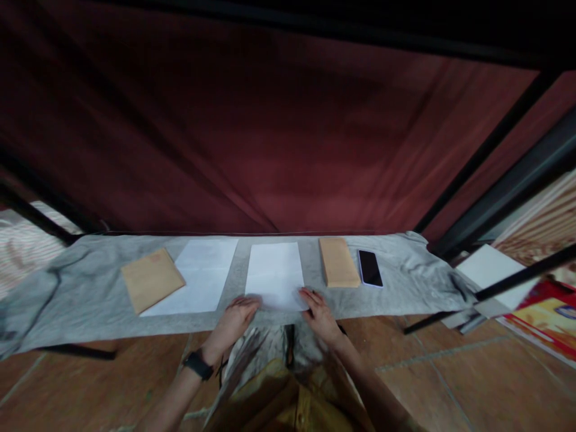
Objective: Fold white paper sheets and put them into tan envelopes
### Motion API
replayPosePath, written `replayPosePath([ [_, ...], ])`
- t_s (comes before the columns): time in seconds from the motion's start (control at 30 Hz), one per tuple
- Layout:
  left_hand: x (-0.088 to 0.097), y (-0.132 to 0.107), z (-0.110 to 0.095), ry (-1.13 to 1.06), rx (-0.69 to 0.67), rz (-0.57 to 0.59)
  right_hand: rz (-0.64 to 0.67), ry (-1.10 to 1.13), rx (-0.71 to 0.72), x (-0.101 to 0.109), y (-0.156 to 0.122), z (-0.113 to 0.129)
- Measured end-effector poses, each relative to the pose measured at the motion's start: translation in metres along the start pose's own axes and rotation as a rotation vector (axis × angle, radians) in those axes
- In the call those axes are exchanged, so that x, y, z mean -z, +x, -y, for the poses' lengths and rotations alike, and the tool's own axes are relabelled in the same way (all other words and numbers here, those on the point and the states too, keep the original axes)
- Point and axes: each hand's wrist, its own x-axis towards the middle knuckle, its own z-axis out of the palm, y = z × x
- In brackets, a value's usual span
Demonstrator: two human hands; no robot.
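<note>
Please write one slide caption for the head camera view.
Left hand and right hand at the near end of a white sheet on grey cloth.

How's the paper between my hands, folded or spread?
Mostly spread: the paper lies flat on cloth; near edge too blurred to tell.

head cam | from wearer's head | faces forward, down | close above middle paper [275, 269] | red backdrop [288, 150] ahead
</note>
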Motion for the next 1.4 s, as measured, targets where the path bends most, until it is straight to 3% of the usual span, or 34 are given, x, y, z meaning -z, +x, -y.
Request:
replayPosePath([
  [0.13,0.012,-0.013,-0.009,-0.165,-0.054,0.041,-0.075,0.216,-0.058,0.002,-0.003,-0.012],
  [0.27,0.022,-0.018,-0.008,-0.365,0.001,0.099,-0.100,0.353,-0.048,0.007,-0.003,-0.014],
  [0.4,0.030,-0.016,0.004,-0.592,0.129,0.076,-0.109,0.457,-0.078,0.013,0.001,-0.011],
  [0.53,0.024,-0.010,0.024,-0.723,0.225,-0.004,-0.151,0.530,-0.116,0.017,0.008,-0.008],
  [0.8,-0.007,0.014,0.047,-0.718,0.183,-0.097,-0.183,0.551,-0.216,0.018,0.027,-0.009],
  [1.07,-0.009,0.037,0.052,-0.543,0.398,-0.185,-0.196,0.539,-0.227,0.006,0.058,-0.020],
  [1.4,-0.007,0.031,0.045,-0.522,0.395,-0.222,-0.194,0.473,-0.256,-0.005,0.057,-0.020],
])
